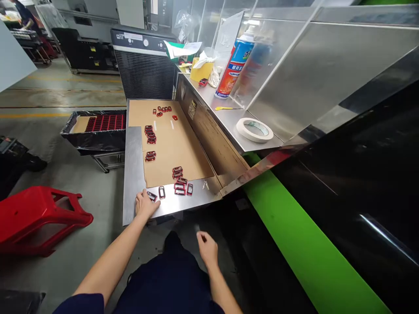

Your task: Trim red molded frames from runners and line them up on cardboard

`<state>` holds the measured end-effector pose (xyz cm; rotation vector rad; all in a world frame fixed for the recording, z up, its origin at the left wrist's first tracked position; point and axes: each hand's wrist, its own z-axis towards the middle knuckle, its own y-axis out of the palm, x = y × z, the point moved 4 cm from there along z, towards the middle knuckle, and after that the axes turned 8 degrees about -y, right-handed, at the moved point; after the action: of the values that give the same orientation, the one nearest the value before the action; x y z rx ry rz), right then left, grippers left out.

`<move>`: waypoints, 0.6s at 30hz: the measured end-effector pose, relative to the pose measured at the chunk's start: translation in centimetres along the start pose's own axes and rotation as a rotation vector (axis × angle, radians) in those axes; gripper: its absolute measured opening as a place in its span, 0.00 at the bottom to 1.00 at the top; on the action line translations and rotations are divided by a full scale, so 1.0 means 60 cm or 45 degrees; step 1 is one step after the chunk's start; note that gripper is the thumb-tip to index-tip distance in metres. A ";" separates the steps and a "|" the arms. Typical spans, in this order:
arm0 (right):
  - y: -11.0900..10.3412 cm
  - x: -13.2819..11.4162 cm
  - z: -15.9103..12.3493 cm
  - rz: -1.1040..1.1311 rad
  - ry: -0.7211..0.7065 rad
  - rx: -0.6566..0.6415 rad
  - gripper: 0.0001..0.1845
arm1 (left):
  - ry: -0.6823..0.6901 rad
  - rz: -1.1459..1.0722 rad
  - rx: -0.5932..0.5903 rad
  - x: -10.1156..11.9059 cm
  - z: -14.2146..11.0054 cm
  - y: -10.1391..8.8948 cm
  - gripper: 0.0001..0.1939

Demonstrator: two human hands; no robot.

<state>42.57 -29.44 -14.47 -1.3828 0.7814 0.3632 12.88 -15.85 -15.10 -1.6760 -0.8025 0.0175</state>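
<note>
My left hand (pixel 145 205) is at the near left corner of the metal table, thumb and fingers closed around a small red-and-black plastic frame (pixel 152 196). Just right of it stands another such frame (pixel 162 192) on the bare metal. A cluster of these frames (pixel 180 189) lies farther right, partly on the cardboard sheet (pixel 173 148). My right hand (pixel 208 250) hangs in front of my body, off the table edge, with its fingers pinched together. A small blurred grey shape shows at its fingertips; I cannot make out what it is.
More frames lie in groups on the cardboard. Left of the table, a black-lined bin (pixel 94 141) holds rows of red parts. A red stool (pixel 42 218) stands on the floor. The right-hand shelf carries a spray can (pixel 235 67), a tape roll (pixel 254 130) and a yellow cutter (pixel 224 108).
</note>
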 end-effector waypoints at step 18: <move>0.004 0.088 0.350 -0.209 0.331 -0.232 0.23 | -0.057 -0.072 0.027 -0.030 0.003 0.011 0.34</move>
<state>51.97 -10.32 -18.36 -1.6763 0.8548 0.1290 11.76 -16.62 -16.45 -1.6368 -0.8803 0.0242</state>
